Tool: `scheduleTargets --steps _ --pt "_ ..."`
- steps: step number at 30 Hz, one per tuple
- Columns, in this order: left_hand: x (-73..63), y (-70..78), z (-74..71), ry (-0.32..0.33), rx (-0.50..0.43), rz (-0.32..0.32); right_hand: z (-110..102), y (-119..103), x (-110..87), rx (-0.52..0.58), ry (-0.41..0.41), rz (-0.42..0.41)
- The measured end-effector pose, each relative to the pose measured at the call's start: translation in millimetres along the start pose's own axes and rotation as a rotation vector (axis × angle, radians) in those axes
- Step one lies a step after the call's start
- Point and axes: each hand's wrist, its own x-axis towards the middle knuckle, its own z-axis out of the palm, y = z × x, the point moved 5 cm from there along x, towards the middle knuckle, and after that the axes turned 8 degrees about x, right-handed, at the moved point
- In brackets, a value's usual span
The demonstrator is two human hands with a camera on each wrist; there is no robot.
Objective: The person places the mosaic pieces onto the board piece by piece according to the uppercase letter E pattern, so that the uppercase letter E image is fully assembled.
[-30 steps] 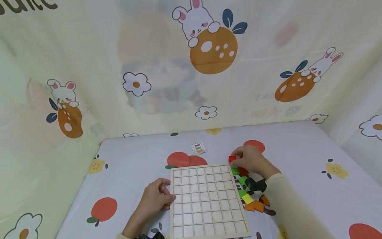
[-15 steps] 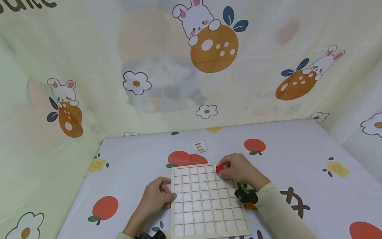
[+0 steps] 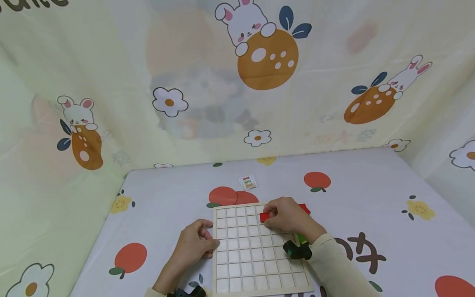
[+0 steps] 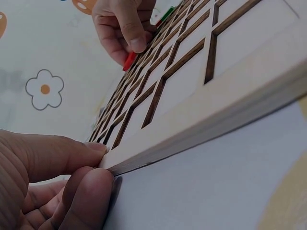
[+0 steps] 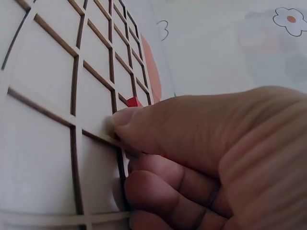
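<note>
My right hand pinches a small red square tile between thumb and fingers, over the upper right part of a pale wooden grid board. Only a corner of the red tile shows past the thumb in the right wrist view. At the board's left edge, my left hand holds the frame. The left wrist view has the left thumb on top of the rim and a curled finger against its side. The board's visible cells hold no tiles.
Beyond the board lies a small card printed with a coloured grid pattern. Another red tile and a green tile show by the board's right side, partly hidden by the right arm. A printed cloth covers the table, and a curtain hangs behind.
My right hand has carried the red tile from the pile at the board's right side leftward onto the upper right cells. The left hand has stayed at the left edge.
</note>
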Motion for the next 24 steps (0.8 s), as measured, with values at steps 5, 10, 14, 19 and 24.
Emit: scheduleTargets --steps 5,10,14,19,24 --pt "-0.2 0.9 -1.0 0.004 0.003 0.009 2.4 -2.9 -0.7 -0.006 0.004 0.037" --pt "-0.4 2.2 -1.7 0.006 0.005 0.011 4.9 -3.9 -0.6 -0.001 0.011 0.048" --pt "-0.7 2.1 -1.2 0.006 0.009 -0.001 7.3 -1.5 -0.2 0.007 0.018 0.063" --pt "-1.1 2.3 -0.4 0.010 0.024 -0.009 9.4 0.5 -0.6 0.022 0.019 0.080" --pt "-1.3 2.7 -0.4 0.016 0.028 -0.009 10.0 -0.1 -1.6 0.030 0.023 0.073"
